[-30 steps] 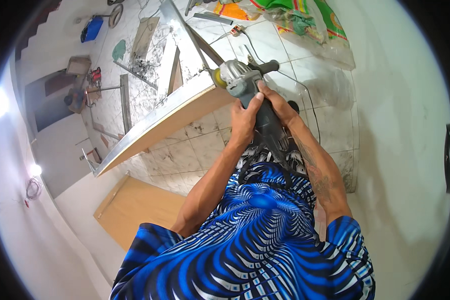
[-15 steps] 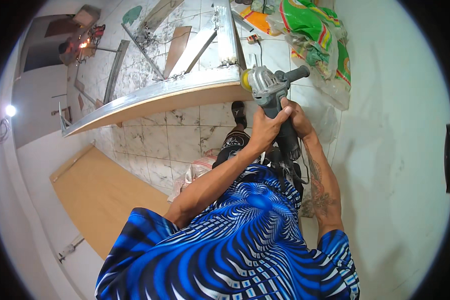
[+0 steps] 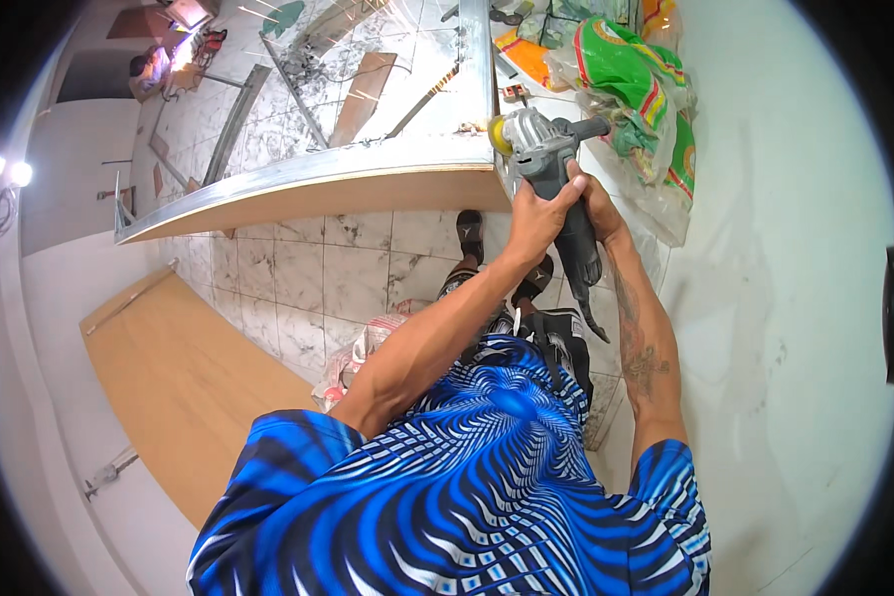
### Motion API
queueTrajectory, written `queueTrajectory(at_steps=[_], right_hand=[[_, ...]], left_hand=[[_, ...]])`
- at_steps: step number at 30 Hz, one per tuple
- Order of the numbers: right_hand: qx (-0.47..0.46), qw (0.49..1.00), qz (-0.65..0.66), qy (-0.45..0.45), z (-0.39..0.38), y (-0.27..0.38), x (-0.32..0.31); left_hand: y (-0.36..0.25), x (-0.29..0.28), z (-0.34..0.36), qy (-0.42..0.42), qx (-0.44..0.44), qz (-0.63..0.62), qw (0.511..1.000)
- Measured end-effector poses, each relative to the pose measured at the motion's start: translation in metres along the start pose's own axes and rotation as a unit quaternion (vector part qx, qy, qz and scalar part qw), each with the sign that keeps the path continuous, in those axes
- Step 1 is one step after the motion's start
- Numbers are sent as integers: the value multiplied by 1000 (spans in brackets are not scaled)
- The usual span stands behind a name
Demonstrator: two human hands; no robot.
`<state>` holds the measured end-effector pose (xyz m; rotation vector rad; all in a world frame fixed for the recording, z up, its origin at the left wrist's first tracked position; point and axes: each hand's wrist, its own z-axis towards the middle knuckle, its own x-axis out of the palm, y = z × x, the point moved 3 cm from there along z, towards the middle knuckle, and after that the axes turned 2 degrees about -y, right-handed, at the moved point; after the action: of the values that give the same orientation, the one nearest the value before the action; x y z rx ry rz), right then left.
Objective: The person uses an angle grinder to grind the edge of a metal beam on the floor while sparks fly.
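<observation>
An angle grinder [image 3: 574, 243] with a grey body, a yellow disc [image 3: 501, 135] and a black side handle [image 3: 594, 127] is held in both my hands. My left hand [image 3: 539, 221] wraps the body from the left, just behind the gear head. On the body's right side my right hand [image 3: 602, 211] closes round it, its fingers partly hidden. The disc is at the right corner of a silver metal frame [image 3: 368, 157] edged below by a brown board [image 3: 368, 194]. Whether disc and metal touch, I cannot tell. Bright streaks like sparks cross the frame area.
Green and orange plastic sacks [image 3: 621, 74] lie ahead to the right, beside the white wall [image 3: 765, 298]. A large brown panel [image 3: 169, 377] leans at the left. Far left, another person [image 3: 151, 68] is beside a bright glare. Metal bars [image 3: 236, 124] lie on the tiled floor.
The grinder has shifted slightly up and left in my hands. The frame appears shifted right behind the disc. Spark streaks now show, and the glare at far left is brighter.
</observation>
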<state>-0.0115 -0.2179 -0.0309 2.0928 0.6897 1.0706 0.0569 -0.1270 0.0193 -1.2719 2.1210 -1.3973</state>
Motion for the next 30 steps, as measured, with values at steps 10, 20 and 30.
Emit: queueTrajectory(at_steps=[10,20,30], right_hand=[[-48,997,-45,44,-25,-15,4],[2,998,-36,60,8,-8,-13],[4,998,61,14,3,-6,3]], left_hand=[[15,-7,-32,14,17,-8,1000],[8,-6,6,5,2,15,1000],[0,-5,-4,-17,0,35,999]])
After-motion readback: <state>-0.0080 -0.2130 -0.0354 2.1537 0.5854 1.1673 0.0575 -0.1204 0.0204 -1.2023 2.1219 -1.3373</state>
